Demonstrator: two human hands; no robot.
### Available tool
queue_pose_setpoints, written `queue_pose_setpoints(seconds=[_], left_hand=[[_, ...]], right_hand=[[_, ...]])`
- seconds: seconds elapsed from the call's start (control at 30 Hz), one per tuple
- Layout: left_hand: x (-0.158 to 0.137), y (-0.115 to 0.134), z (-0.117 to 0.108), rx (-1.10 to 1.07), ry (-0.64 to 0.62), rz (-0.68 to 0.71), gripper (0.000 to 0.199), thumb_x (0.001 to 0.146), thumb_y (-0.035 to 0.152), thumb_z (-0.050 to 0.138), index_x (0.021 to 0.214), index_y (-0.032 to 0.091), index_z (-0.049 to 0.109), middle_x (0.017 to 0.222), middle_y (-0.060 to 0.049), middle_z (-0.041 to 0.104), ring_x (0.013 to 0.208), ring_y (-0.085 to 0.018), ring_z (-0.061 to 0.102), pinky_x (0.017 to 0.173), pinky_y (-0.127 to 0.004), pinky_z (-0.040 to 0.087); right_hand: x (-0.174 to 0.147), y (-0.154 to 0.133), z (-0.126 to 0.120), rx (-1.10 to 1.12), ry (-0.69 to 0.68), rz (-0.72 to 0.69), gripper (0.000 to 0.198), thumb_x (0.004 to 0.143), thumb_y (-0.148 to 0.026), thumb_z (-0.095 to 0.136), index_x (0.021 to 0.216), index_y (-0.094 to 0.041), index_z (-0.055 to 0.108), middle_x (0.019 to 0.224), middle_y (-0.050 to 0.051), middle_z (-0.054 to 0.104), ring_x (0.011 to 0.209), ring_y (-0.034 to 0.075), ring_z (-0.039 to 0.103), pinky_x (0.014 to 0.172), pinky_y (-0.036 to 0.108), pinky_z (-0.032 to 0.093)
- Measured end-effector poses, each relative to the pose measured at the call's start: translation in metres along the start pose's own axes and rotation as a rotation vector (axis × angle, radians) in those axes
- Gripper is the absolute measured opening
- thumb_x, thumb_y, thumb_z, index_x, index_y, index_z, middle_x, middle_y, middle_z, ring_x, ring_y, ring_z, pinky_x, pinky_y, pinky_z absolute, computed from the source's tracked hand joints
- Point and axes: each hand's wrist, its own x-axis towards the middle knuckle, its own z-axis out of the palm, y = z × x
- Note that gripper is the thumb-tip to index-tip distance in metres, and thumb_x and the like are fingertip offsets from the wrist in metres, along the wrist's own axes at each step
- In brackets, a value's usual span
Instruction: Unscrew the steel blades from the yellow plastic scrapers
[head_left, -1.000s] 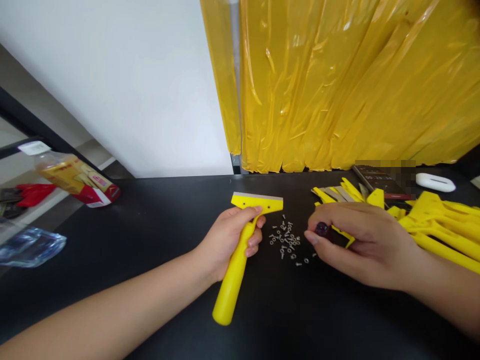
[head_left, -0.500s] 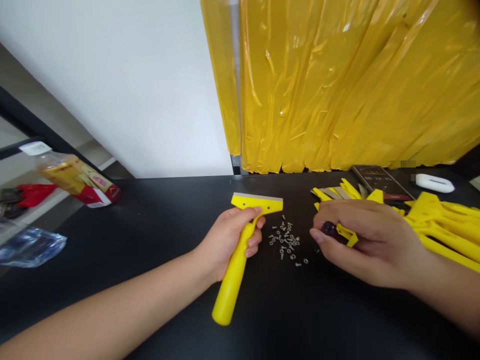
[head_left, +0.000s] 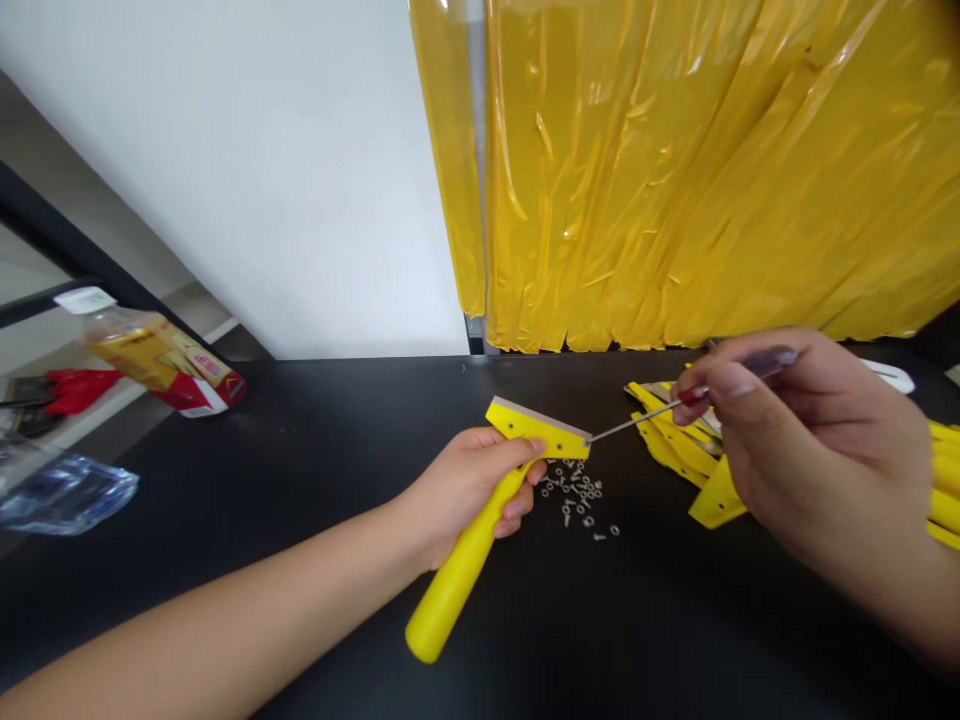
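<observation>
My left hand [head_left: 480, 490] is wrapped round a yellow scraper [head_left: 457, 585], thumb pressed on its head, where a strip of grey blade runs along the far edge. Small dark holes show in the head. In my right hand [head_left: 817, 450] is a screwdriver [head_left: 694, 397] with a clear and red handle. Its thin shaft points left, and the tip meets the right end of the scraper head, at or very near the blade's edge. Small loose screws and nuts [head_left: 581, 490] lie on the black table just beyond my left fingertips, partly hidden by the scraper head.
Several yellow scraper parts [head_left: 675, 450] lie on the black table [head_left: 300, 450], partly behind my right hand. A white case [head_left: 892, 377] is behind that hand. To the left are a drink bottle [head_left: 165, 355] and clear plastic packaging [head_left: 67, 490]. Yellow sheeting [head_left: 675, 180] hangs behind.
The screwdriver has swung round, so its shaft now shows and its tip is at the scraper head. My left hand has tilted the scraper clockwise and moved it slightly right.
</observation>
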Motion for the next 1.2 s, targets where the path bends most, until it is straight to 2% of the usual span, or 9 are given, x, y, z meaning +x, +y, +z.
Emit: queue_pose_setpoints(seconds=[0.1, 0.23, 0.77, 0.9, 0.97, 1.07, 1.2], left_hand=[[0.000, 0.001, -0.002, 0.010, -0.027, -0.018, 0.034, 0.100, 0.036, 0.070, 0.073, 0.018, 0.061, 0.049, 0.004, 0.050, 0.037, -0.007, 0.041, 0.039, -0.018, 0.032], [0.001, 0.002, -0.003, 0.013, -0.040, -0.025, 0.034, 0.101, 0.035, 0.069, 0.073, 0.017, 0.061, 0.049, 0.004, 0.051, 0.037, -0.007, 0.043, 0.039, -0.018, 0.034], [0.001, 0.001, -0.003, 0.019, -0.051, -0.020, 0.035, 0.103, 0.034, 0.066, 0.073, 0.018, 0.061, 0.048, 0.004, 0.050, 0.037, -0.007, 0.041, 0.039, -0.017, 0.034], [0.001, 0.001, -0.003, 0.027, -0.039, -0.018, 0.034, 0.102, 0.033, 0.066, 0.073, 0.018, 0.061, 0.049, 0.004, 0.051, 0.036, -0.007, 0.042, 0.039, -0.017, 0.034], [0.001, 0.000, -0.002, 0.037, -0.029, -0.013, 0.034, 0.102, 0.032, 0.066, 0.072, 0.018, 0.061, 0.049, 0.004, 0.050, 0.036, -0.007, 0.041, 0.039, -0.017, 0.034], [0.001, -0.002, -0.002, 0.061, -0.011, -0.004, 0.034, 0.101, 0.033, 0.067, 0.072, 0.018, 0.060, 0.048, 0.005, 0.049, 0.036, -0.007, 0.040, 0.039, -0.018, 0.034], [0.002, -0.007, -0.001, 0.112, 0.019, 0.010, 0.034, 0.099, 0.037, 0.070, 0.072, 0.018, 0.061, 0.047, 0.004, 0.050, 0.036, -0.008, 0.043, 0.039, -0.019, 0.033]], right_hand=[[0.000, 0.003, 0.002, 0.028, -0.034, 0.027, 0.010, 0.100, -0.038, 0.079, 0.102, -0.028, 0.077, 0.090, 0.000, 0.072, 0.083, 0.015, 0.069, 0.076, 0.027, 0.058], [-0.003, 0.005, 0.003, -0.016, -0.080, 0.018, 0.014, 0.100, -0.043, 0.079, 0.103, -0.029, 0.077, 0.089, -0.001, 0.074, 0.082, 0.014, 0.072, 0.074, 0.024, 0.060], [-0.004, 0.005, 0.002, -0.194, -0.148, -0.093, 0.006, 0.102, -0.033, 0.077, 0.104, -0.027, 0.076, 0.090, -0.001, 0.077, 0.081, 0.011, 0.073, 0.071, 0.019, 0.058], [-0.007, 0.005, -0.003, -0.307, -0.147, -0.216, 0.007, 0.099, -0.028, 0.079, 0.105, -0.029, 0.076, 0.094, -0.002, 0.077, 0.083, 0.013, 0.072, 0.075, 0.024, 0.057], [-0.008, 0.002, -0.005, -0.390, -0.180, -0.293, 0.009, 0.099, -0.028, 0.079, 0.107, -0.030, 0.075, 0.094, -0.002, 0.077, 0.081, 0.014, 0.071, 0.072, 0.027, 0.055], [-0.008, -0.007, -0.006, -0.475, -0.298, -0.429, 0.005, 0.101, -0.026, 0.072, 0.105, -0.029, 0.069, 0.093, -0.001, 0.077, 0.076, 0.017, 0.072, 0.067, 0.032, 0.053], [-0.003, -0.016, -0.003, -0.593, -0.430, -0.615, 0.008, 0.104, -0.019, 0.062, 0.103, -0.027, 0.061, 0.086, -0.001, 0.074, 0.071, 0.017, 0.071, 0.075, 0.034, 0.055]])
